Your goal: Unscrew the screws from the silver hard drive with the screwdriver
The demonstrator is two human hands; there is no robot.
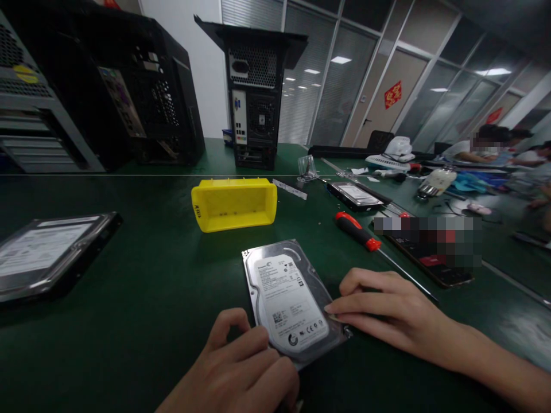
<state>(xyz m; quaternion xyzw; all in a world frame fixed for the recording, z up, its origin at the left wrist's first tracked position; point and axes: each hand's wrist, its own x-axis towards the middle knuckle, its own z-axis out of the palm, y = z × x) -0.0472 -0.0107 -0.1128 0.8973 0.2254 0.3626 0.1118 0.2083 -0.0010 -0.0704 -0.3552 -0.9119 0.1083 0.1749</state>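
Observation:
A silver hard drive (284,298) with a white label faces up at the front middle of the green table. Curled around its lower left edge are the fingers of my left hand (245,367); the fingertips are partly hidden. From the right, my right hand (387,304) has its fingers closed together, their tips gripping the drive's right edge. Beyond that hand lies a screwdriver (357,230) with a red and black handle, its shaft pointing toward my right wrist. Directly behind the drive a yellow plastic bin (235,206) rests on its side, its opening toward me.
Another hard drive (55,252) lies at the left, and one more drive (355,195) at the back right. Near the right side is a dark phone (430,258). Computer cases (258,103) stand along the back. Several people (477,146) sit at the far right.

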